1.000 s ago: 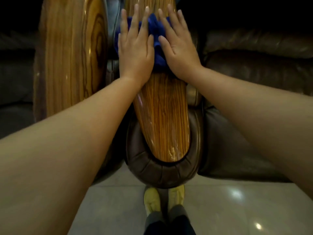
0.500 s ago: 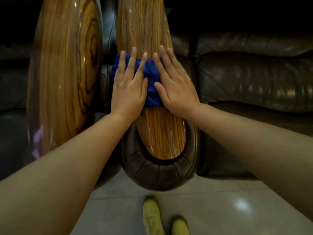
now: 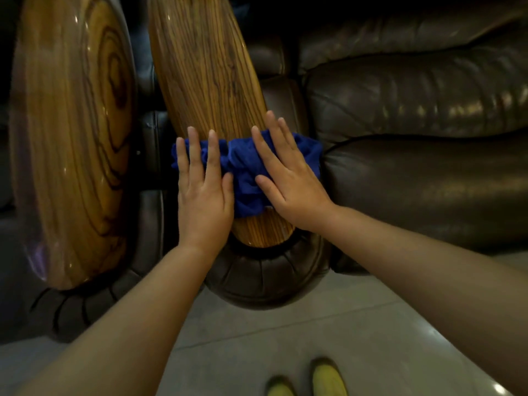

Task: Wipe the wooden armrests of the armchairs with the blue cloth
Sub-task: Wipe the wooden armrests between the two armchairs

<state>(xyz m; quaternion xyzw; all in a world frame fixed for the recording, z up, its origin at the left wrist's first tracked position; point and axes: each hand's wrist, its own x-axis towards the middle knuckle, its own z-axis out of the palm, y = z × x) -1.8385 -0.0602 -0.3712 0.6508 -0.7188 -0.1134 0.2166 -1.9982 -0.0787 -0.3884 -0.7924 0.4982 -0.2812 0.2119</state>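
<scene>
Both hands are lying flat, fingers spread wide, pressing down on one bunched blue cloth point(image 3: 245, 170) rather than gripping it. The left hand point(image 3: 204, 190) is covering the cloth's 9 o'clock side; the right hand point(image 3: 285, 178) is covering its 3 o'clock side. The cloth is stretching across the near end of one wooden armrest point(image 3: 208, 72), just short of its rounded tip. A second wooden armrest point(image 3: 71, 138) is standing at 9 o'clock, apart from the cloth. Dark leather cushions point(image 3: 414, 138) are bulging at 3 o'clock. Two yellow shoes point(image 3: 328, 378) are showing at 6 o'clock on the tiled floor point(image 3: 285, 338).
</scene>
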